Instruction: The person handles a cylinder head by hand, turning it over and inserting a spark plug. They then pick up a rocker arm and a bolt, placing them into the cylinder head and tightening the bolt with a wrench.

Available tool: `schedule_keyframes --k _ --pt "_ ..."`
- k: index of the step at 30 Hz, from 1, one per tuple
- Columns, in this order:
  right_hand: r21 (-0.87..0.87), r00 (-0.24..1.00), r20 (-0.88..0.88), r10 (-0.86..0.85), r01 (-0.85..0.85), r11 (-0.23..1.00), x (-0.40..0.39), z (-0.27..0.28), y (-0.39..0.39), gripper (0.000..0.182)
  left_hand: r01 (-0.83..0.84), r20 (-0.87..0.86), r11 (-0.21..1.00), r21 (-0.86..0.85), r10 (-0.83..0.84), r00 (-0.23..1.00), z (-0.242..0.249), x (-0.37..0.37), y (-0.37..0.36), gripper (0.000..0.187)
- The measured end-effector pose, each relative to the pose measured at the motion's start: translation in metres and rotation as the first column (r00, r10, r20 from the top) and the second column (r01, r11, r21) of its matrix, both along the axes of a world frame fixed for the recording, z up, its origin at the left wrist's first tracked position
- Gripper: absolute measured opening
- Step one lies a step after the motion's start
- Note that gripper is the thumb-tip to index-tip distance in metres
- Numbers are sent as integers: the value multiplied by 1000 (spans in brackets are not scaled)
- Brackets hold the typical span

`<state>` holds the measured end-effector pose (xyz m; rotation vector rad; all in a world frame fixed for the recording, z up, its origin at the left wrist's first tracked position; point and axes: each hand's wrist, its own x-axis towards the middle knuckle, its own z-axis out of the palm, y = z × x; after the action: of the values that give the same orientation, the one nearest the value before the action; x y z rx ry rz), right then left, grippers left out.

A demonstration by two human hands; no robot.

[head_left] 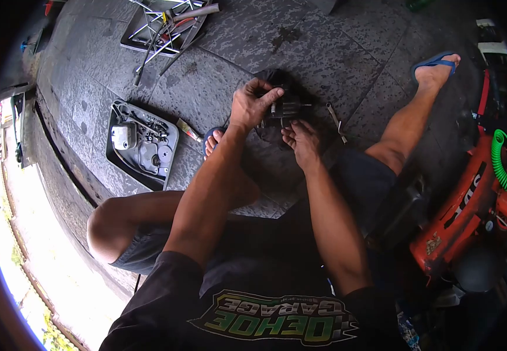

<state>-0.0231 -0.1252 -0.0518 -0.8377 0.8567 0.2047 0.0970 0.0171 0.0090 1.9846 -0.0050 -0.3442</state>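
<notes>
A dark, finned metal engine part (291, 107) rests on a dark cloth (274, 75) on the floor in front of me. My left hand (253, 104) wraps round its left side, with the thumb stretched over the top. At its lower edge is my right hand (301, 140), with the fingers bent and drawn together against the part. Whatever lies between those fingertips is too small and shaded to make out. A small wrench (336, 122) lies on the tiles just right of the cloth.
To the left, a grey tray (174, 144) holds metal engine parts, and a small tube (188, 129) lies beside it. Farther off stands another tray (129, 42) with several hand tools. A red air compressor (449, 213) with a coiled green hose (506, 169) is at my right.
</notes>
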Motion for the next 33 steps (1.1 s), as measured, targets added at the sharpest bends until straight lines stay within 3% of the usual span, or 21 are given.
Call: schedule_keyframes --k 6,13,15,18,22,24,25,27,31,32,33 --pt "87 994 47 -104 100 991 2 10 1 14 -35 -118 999 -35 31 993 5 18 0 44" --pt "105 993 93 -78 68 992 9 11 -2 11 -5 -59 1000 -17 4 998 3 34 -1 42" --pt "223 995 55 -88 74 972 12 9 -2 10 -32 -163 999 -40 25 986 4 37 -1 49" --pt "307 995 25 -98 86 948 17 6 -3 10 -9 -143 1000 -21 6 990 6 42 -2 50" --pt "283 990 46 -137 118 952 23 8 5 10 -17 -163 1000 -11 15 987 10 47 -3 52" --pt "-76 977 189 -101 118 990 24 12 13 13 -28 -173 1000 -10 26 985 12 50 -5 52" --pt "-75 977 188 -103 118 990 25 13 15 13 -27 -174 1000 -9 25 984 15 51 -5 52" --pt "-266 972 226 -62 123 956 28 18 19 12 -36 -172 999 -37 29 985 17 53 -5 53" --pt "-228 988 139 65 -32 973 28 21 -14 13 4 -200 997 -83 -20 980 21 62 -4 55" --pt "-640 982 50 183 -109 761 26 6 -32 15 9 -197 999 -46 -18 980 23 64 -4 58" --pt "-908 965 -84 247 -176 380 23 -4 -50 19 15 -196 1000 -9 -17 980 25 64 -4 61"
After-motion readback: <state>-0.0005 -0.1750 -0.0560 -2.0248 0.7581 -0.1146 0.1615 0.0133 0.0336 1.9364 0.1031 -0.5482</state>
